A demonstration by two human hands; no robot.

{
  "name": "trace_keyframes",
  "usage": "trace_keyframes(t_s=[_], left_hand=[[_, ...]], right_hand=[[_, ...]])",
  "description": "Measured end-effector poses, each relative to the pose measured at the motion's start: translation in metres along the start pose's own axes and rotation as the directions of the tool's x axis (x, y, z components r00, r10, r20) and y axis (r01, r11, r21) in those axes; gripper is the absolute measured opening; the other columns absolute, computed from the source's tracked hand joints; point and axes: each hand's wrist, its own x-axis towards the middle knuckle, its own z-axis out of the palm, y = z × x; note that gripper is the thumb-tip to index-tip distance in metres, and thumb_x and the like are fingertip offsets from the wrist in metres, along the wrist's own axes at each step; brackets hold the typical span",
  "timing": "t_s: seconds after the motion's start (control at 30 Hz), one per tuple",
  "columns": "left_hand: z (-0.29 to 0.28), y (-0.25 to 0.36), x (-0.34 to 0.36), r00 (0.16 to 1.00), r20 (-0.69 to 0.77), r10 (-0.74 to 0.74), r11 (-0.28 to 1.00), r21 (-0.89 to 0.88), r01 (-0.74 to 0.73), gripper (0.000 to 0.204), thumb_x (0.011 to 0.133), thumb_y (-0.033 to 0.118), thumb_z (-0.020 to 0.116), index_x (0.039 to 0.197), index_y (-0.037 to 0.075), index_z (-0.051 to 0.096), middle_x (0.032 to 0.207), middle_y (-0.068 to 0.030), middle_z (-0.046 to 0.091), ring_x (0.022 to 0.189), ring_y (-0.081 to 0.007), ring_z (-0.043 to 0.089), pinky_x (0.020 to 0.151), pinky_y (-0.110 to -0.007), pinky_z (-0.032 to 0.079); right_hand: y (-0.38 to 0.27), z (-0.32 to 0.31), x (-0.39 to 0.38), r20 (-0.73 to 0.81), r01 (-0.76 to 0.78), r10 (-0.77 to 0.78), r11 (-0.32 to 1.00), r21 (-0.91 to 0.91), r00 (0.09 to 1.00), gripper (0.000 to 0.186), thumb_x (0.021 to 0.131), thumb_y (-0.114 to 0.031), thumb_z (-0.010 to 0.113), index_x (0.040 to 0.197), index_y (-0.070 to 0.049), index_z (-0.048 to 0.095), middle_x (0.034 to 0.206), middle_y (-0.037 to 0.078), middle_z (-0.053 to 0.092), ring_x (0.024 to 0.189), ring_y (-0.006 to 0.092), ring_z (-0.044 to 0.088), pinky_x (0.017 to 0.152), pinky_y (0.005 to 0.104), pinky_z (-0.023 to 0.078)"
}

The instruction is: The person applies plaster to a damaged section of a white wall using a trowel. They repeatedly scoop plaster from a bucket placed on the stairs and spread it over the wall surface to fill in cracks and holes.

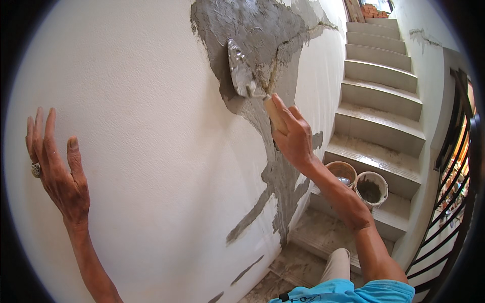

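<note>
While the right hand [294,134] grips the trowel [241,70], its fingers wrapped round the handle, the left hand [60,171] is held up at the left of the head view, empty, fingers stretched out and slightly apart, thumb spread; whether it touches the wall [136,131] cannot be told. The trowel's blade is over the grey plaster [242,20], near its left edge and left of a crack [275,65]. At the right, a brown bucket [339,165] and a white one [375,204] stand side by side on the stairs [381,103]. The step in hand appears to be spreading and smoothing plaster; the next stroke would seem to call for an even, nearly flat blade towards the uncovered crack.
</note>
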Motion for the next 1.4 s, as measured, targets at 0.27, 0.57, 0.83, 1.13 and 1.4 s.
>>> trace_keyframes(t_s=[0.27, 0.57, 0.83, 1.13, 1.4], left_hand=[[0.000, 0.003, 0.000, 0.999, -0.006, -0.032, 0.999, -0.035, 0.032, 0.049, 0.108, 0.038, 0.049, 0.152, 0.016, 0.050, 0.160, -0.0092, 0.045, 0.156, -0.0294, 0.028, 0.129, -0.053, 0.022], [0.001, -0.001, 0.001, 1.000, 0.001, -0.009, 1.000, 0.004, 0.009, 0.051, 0.109, 0.040, 0.045, 0.155, 0.017, 0.046, 0.163, -0.0094, 0.041, 0.157, -0.0286, 0.025, 0.130, -0.054, 0.019], [0.004, -0.002, 0.000, 1.000, -0.026, -0.005, 1.000, -0.008, 0.004, 0.050, 0.108, 0.041, 0.048, 0.151, 0.017, 0.051, 0.160, -0.0083, 0.046, 0.155, -0.0285, 0.030, 0.129, -0.053, 0.022], [0.005, -0.004, 0.002, 0.999, -0.031, 0.029, 1.000, -0.002, -0.029, 0.050, 0.108, 0.042, 0.048, 0.151, 0.017, 0.051, 0.160, -0.0083, 0.047, 0.155, -0.0281, 0.030, 0.129, -0.052, 0.023], [0.006, -0.008, -0.002, 1.000, -0.028, 0.010, 0.999, -0.040, -0.011, 0.050, 0.109, 0.043, 0.048, 0.152, 0.018, 0.050, 0.160, -0.0079, 0.046, 0.155, -0.0275, 0.031, 0.129, -0.052, 0.024]], right_hand=[[0.000, -0.005, 0.039, -0.092, 0.012, -0.017, 0.998, -0.060, 0.996, 0.083, 0.076, 0.006, 0.065, 0.153, -0.022, 0.054, 0.093, 0.011, 0.058, 0.081, 0.0288, 0.065, 0.074, 0.0406, 0.054], [0.010, -0.009, -0.017, 0.050, 0.205, -0.204, 0.978, -0.029, 0.978, 0.077, 0.074, 0.006, 0.067, 0.146, -0.022, 0.062, 0.091, 0.007, 0.059, 0.077, 0.0267, 0.064, 0.069, 0.0403, 0.054], [0.040, -0.028, -0.035, -0.007, -0.060, 0.060, 0.998, -0.020, 0.998, 0.087, 0.070, 0.005, 0.067, 0.151, -0.021, 0.056, 0.099, 0.013, 0.064, 0.080, 0.0317, 0.065, 0.074, 0.0407, 0.055], [0.047, 0.018, -0.034, -0.072, -0.083, 0.075, 0.989, -0.119, 0.995, 0.088, 0.073, 0.003, 0.067, 0.155, -0.022, 0.050, 0.099, 0.013, 0.062, 0.086, 0.0318, 0.068, 0.076, 0.0422, 0.056], [0.045, -0.019, -0.087, 0.059, -0.072, 0.080, 0.988, -0.137, 0.995, 0.086, 0.074, 0.002, 0.067, 0.155, -0.020, 0.051, 0.098, 0.014, 0.062, 0.081, 0.0321, 0.067, 0.074, 0.0414, 0.055]])
